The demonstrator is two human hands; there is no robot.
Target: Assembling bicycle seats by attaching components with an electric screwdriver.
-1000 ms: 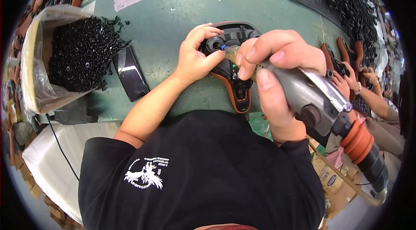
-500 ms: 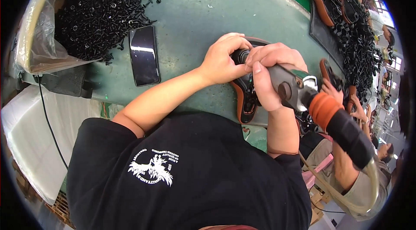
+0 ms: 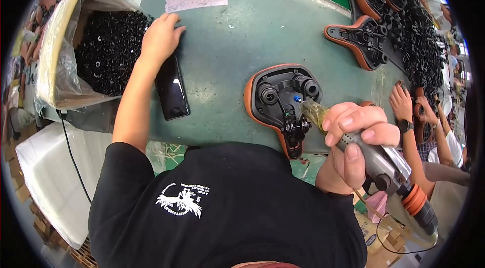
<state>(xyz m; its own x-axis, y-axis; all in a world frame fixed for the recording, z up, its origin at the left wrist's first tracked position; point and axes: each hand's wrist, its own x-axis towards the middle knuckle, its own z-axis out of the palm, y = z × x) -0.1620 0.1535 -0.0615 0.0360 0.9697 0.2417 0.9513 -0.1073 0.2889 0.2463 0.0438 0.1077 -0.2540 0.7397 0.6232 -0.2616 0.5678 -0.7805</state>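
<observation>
An upturned bicycle saddle [image 3: 277, 97], black underneath with an orange rim, lies on the green table [image 3: 242, 36] in front of me. My right hand [image 3: 353, 139] grips a grey air screwdriver [image 3: 384, 167] whose blue tip hovers just right of the saddle's rear. My left hand [image 3: 160, 36] is stretched far left, fingers curled down at the edge of a pile of small black screws [image 3: 108, 51]. I cannot tell whether it holds any.
The screws fill a plastic-lined box [image 3: 53, 66] at the left. A dark phone [image 3: 172, 91] lies beside my left forearm. More saddles [image 3: 358, 41] and black parts lie at the back right. Another person's hand [image 3: 404, 101] works at the right edge.
My left hand has left the saddle and reached left to the screw pile. The screwdriver has pulled back off the saddle toward the right.
</observation>
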